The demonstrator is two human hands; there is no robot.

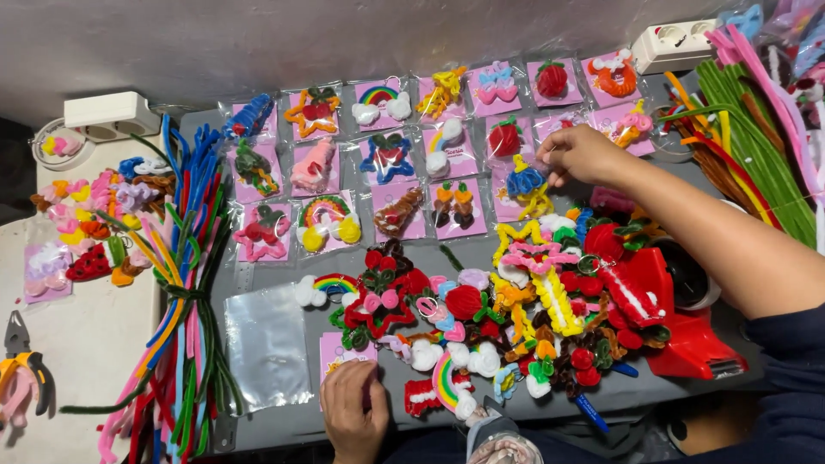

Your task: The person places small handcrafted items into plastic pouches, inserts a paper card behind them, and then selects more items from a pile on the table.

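Observation:
My left hand rests at the near edge, its fingers on a pink backing card lying on the grey mat. My right hand reaches out over the mat, fingers pinched on a packaged blue and yellow pipe-cleaner ornament. Rows of bagged pipe-cleaner ornaments on pink cards cover the far part of the mat. A loose heap of unpacked ornaments lies between my two hands.
A bundle of coloured pipe cleaners lies at left, another green and pink bundle at right. Clear plastic bags sit near the left hand. Pliers lie far left. A red tool sits at right. Power strips stand at the back.

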